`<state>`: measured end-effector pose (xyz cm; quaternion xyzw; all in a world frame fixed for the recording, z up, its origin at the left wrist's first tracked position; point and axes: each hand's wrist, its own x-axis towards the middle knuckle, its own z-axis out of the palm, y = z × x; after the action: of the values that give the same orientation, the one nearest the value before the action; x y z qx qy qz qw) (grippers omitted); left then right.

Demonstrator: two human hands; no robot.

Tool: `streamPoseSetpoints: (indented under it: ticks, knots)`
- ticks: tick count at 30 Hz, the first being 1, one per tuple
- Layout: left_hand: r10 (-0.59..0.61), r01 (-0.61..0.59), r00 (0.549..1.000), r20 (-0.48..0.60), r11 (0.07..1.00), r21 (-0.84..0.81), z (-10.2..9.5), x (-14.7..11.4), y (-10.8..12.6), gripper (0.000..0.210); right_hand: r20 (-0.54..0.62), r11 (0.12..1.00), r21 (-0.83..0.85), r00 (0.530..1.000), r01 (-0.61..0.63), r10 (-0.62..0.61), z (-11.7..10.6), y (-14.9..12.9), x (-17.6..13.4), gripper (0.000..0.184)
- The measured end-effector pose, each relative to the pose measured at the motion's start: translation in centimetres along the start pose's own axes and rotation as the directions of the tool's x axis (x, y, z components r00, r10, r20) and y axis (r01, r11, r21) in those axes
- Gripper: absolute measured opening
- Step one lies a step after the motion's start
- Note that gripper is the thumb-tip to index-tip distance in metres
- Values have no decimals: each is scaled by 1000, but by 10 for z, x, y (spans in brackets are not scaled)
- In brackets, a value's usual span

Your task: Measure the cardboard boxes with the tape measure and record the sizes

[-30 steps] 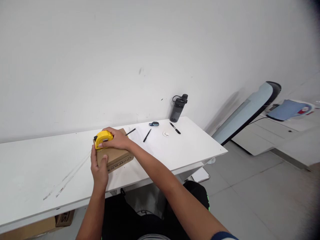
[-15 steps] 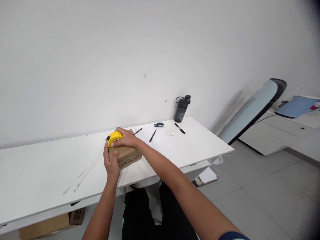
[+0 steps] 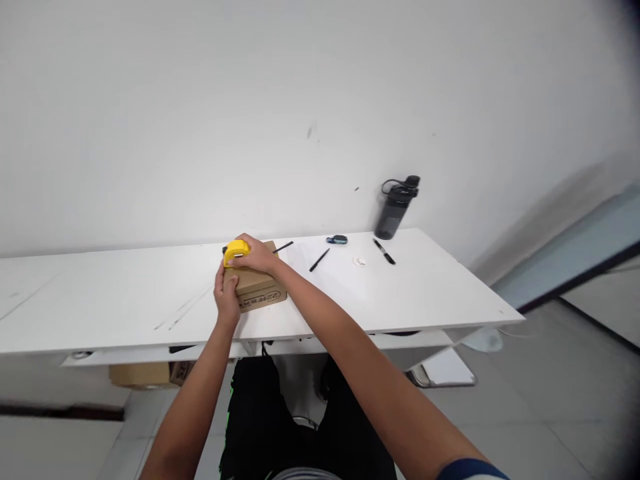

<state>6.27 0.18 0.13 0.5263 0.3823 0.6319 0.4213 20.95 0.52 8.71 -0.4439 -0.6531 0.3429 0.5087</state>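
Note:
A small brown cardboard box (image 3: 260,290) with dark printing on its near side sits on the white table (image 3: 125,300). Against the left end of the box is my left hand (image 3: 227,293), its thumb on the top and its fingers round the side. My right hand (image 3: 256,255) holds a yellow tape measure (image 3: 236,253) over the box's top left edge. Whether any tape is drawn out cannot be seen. The far part of the box top is covered by my right hand.
A black pen (image 3: 319,260), a dark blue object (image 3: 337,239), a small white item (image 3: 359,262) and a black marker (image 3: 384,251) lie right of the box. A dark water bottle (image 3: 395,208) stands near the wall. A thin black stick (image 3: 283,247) lies beside the box.
The camera view has turned, so the table looks more level and the bottle sits further right. Both hands keep their places on the box and tape measure.

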Motion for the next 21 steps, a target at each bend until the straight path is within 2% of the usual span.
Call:
streamPoseSetpoints:
  ticks: [4,10,16,21]
  knots:
    - [-24,24,1000,-10,1000,14,-2,-2,2,56,5,998,40,999,45,-46,3,3,-3,38]
    - [-23,21,1000,21,996,86,-6,-5,7,58,15,1000,14,1000,-1,0,2,5,-5,40]
    - [-55,54,998,37,998,24,-6,-6,2,61,28,1000,13,999,-15,15,2,7,-2,42]
    - [-24,24,1000,12,1000,-15,-5,-6,-4,58,45,999,12,999,-30,30,-1,11,1,38]
